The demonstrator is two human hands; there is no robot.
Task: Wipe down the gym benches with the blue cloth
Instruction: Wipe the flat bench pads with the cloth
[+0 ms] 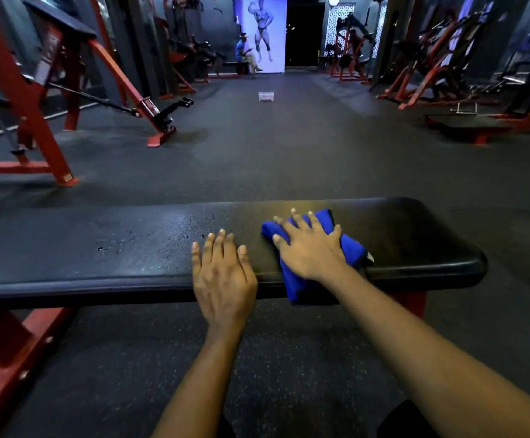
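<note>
Blue cloth (353,251) pressed flat to a black gym bench (131,248).

The right hand (312,248) lies on the folded cloth near the pad's right end, fingers (295,216) straight and spread, pressing rather than gripping, likely to keep the whole cloth in contact. Part of it drapes over the near edge. The left hand (222,276) rests open just beside it, apparently as a brace. Droplets (191,226) further left suggest that stretch awaits wiping.
</note>
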